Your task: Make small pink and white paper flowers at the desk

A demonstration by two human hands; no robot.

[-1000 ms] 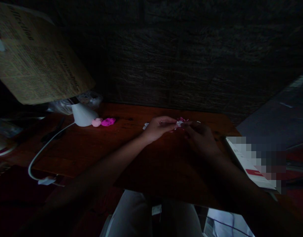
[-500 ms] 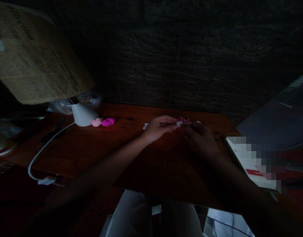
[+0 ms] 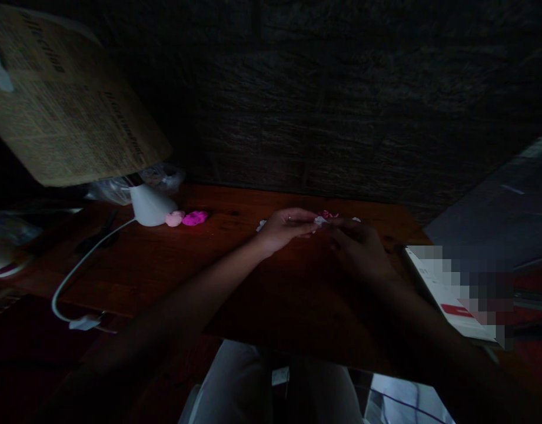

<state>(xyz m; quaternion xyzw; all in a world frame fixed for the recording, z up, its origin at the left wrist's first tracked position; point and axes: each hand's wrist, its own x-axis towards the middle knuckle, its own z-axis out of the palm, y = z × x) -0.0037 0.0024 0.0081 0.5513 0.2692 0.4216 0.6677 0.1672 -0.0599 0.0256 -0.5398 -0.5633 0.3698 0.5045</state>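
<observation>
My left hand [image 3: 285,228] pinches a small, crinkled white piece [image 3: 320,221] between thumb and fingers; a ring shows on one finger. My right hand [image 3: 358,242] is closed, its fingertips meeting the same white piece from the right. It is too dark to tell the piece's material. Just behind the fingertips lies a pink crumpled bit [image 3: 328,214]. Another small white piece [image 3: 261,225] shows partly behind my left hand, and a white bit [image 3: 356,219] lies beyond my right hand.
A pale pink lump [image 3: 175,218] and a magenta lump [image 3: 195,218] sit by the lamp base [image 3: 150,206]. Its newsprint shade [image 3: 76,106] leans over the left. Scissors [image 3: 96,235] and a white cord [image 3: 72,277] lie nearby. At right is a partly pixelated screen [image 3: 447,288].
My fingertips have shifted slightly around the white piece, which shows at a slightly different angle. The whole view has drifted a few pixels; the other things stay put.
</observation>
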